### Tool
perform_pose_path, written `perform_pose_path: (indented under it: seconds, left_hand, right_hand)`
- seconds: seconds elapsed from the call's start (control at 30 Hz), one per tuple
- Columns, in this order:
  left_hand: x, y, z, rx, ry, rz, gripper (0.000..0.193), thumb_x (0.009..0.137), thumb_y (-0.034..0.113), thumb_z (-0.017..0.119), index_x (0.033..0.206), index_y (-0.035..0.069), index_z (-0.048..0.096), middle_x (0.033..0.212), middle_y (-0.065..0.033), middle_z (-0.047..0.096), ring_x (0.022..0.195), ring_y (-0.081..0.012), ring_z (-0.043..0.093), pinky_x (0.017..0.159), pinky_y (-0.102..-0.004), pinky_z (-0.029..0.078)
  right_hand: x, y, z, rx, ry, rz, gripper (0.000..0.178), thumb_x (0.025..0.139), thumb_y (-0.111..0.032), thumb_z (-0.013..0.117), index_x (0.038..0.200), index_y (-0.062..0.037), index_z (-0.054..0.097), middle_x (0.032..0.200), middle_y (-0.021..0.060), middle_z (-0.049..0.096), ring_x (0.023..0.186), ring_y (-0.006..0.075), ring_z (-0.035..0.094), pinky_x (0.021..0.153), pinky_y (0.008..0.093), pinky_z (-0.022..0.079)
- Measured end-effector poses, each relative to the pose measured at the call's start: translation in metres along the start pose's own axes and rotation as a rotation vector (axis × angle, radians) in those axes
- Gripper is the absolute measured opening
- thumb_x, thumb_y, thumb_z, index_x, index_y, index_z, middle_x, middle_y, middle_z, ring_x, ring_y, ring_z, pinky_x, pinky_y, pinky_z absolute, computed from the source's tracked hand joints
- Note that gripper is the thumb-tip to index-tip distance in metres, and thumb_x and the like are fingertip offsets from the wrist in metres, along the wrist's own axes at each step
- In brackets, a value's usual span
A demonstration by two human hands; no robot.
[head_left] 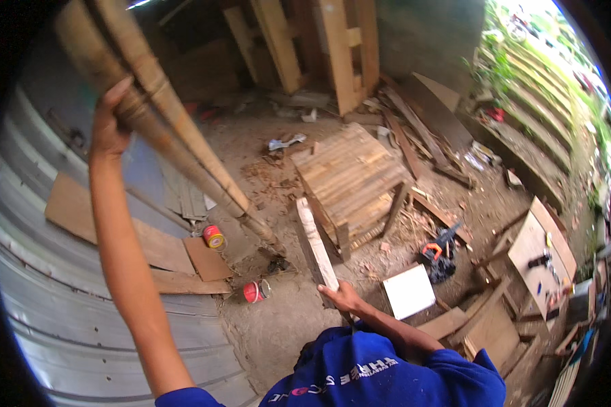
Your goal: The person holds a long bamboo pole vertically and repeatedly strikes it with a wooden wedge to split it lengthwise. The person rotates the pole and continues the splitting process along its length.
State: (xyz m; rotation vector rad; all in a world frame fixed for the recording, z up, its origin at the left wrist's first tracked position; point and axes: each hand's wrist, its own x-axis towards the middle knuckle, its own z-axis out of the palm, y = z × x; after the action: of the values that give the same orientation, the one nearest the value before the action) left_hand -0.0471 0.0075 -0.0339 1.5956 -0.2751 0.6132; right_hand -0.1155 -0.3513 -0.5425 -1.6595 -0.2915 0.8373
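My left hand [112,119] is raised at the upper left, its fingers wrapped round a bamboo pole [153,125]. A second pole runs close alongside, and both slant down to the dirt floor. Low in the middle, my right hand [343,298] grips the near end of a wooden plank [313,241]. The plank's narrow edge is whitish, and its far end points away from me, beside a low slatted wooden table [353,163]. Part of the right hand's grip is hidden beneath the wood.
Two red tins, one [212,236] beside boards and another [254,292] nearer, stand on the left. Right of the table lie an orange-handled saw [433,251], a black plastic bag [442,270] and a white panel [409,292]. A bench [533,237] holds tools. Corrugated metal sheets [115,332] line the left.
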Motion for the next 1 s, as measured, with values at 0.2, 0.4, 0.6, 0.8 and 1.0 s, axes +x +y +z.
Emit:
perform_pose_path:
  seconds: [0.2,0.4,0.6,0.8,1.0]
  left_hand:
    - [0.02,0.022,0.017,0.556,0.419,0.311,0.06,0.076,0.031,0.079,0.127,0.002,0.064,0.13,-0.0194,0.061,0.125,-0.0276,0.055,0.109,-0.0402,0.041]
    - [0.02,0.03,-0.019,0.93,0.659,0.532,0.06,0.076,0.033,0.083,0.124,0.0,0.065,0.133,-0.0141,0.062,0.129,-0.0286,0.053,0.115,-0.0433,0.036]
    - [-0.006,0.027,-0.016,0.82,0.404,0.466,0.055,0.09,0.045,0.066,0.136,0.015,0.06,0.146,-0.0063,0.052,0.142,-0.0237,0.038,0.122,-0.0432,0.021]
    - [-0.037,0.032,0.019,0.494,0.455,0.383,0.055,0.091,0.039,0.067,0.134,0.008,0.06,0.14,-0.0103,0.055,0.132,-0.0231,0.048,0.113,-0.0364,0.033]
    - [-0.088,0.059,0.064,0.41,0.357,0.56,0.064,0.083,0.034,0.078,0.131,-0.002,0.058,0.131,-0.0127,0.06,0.121,-0.0257,0.057,0.108,-0.0372,0.041]
  right_hand:
    - [-0.024,-0.02,0.001,0.004,0.199,-0.106,0.073,0.084,-0.058,0.07,0.119,0.0045,0.054,0.078,0.0141,0.066,0.068,0.023,0.065,0.063,0.0384,0.052]
    - [-0.03,-0.011,0.002,-0.158,0.257,-0.174,0.072,0.085,-0.051,0.072,0.132,0.0004,0.051,0.085,0.0134,0.066,0.074,0.0211,0.065,0.066,0.037,0.052]
    - [-0.06,0.002,0.017,-0.053,0.227,-0.116,0.069,0.081,-0.043,0.074,0.129,0.0012,0.05,0.088,0.0189,0.064,0.079,0.0273,0.065,0.07,0.0412,0.051]
    - [-0.082,-0.037,0.039,-0.238,0.354,-0.018,0.066,0.081,-0.04,0.073,0.127,0.0007,0.05,0.09,0.0209,0.067,0.084,0.0316,0.067,0.076,0.0416,0.052]
    - [-0.123,-0.201,0.026,0.351,0.413,-0.889,0.088,0.086,-0.068,0.06,0.134,0.004,0.044,0.111,0.0168,0.061,0.1,0.0245,0.059,0.086,0.0399,0.05]
